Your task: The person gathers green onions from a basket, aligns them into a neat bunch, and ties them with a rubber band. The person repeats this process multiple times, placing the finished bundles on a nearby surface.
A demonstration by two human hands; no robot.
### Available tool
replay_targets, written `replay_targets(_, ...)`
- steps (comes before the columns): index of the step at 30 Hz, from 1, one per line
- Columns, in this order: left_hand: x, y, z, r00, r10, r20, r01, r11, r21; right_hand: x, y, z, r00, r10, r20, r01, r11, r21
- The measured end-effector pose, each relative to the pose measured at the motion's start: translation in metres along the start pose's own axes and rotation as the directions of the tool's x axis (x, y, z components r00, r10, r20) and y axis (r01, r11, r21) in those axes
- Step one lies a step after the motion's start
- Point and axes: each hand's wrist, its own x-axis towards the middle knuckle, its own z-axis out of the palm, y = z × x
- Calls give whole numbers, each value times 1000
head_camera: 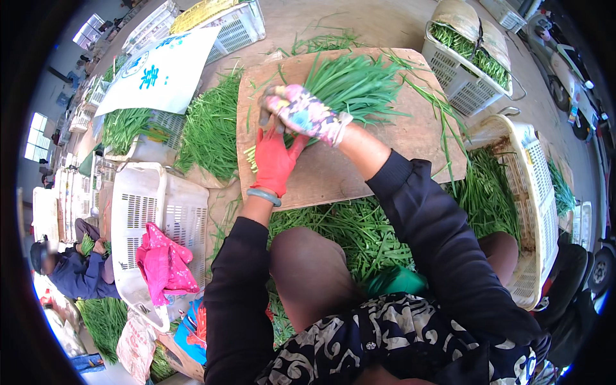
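Observation:
A bunch of long green leafy stalks, possibly garlic chives, lies on a wooden board, its leaves fanned to the upper right and its pale cut ends at the board's left edge. My left hand, in a red rubber glove with a bracelet at the wrist, is closed around the stalks near those ends. Above it my right hand, in a flowered glove with greyish fingers, touches the bunch and the red glove's fingertips; whether it grips is hidden. Loose stalks lie along the board's right side.
Piles of greens lie left of the board and below it. A white plastic crate with pink cloth stands left; another crate holds greens at right. A filled crate stands upper right. A co-worker sits far left.

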Motion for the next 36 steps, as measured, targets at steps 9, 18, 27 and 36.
replay_targets(9,14,-8,16,998,52,19,-55,953,297,-21,0,40,985,-168,-41,143,925,-353)
replay_targets(18,31,3,-25,868,-279,411,382,903,-196,-109,13,21,928,-293,228,369,799,-474)
replay_targets(27,16,17,-35,905,-156,395,159,987,24,-110,-69,-84,925,-353,138,378,879,-289)
replay_targets(36,-49,-23,-70,931,-214,294,257,959,-116,7,75,-29,880,55,472,464,112,-879)
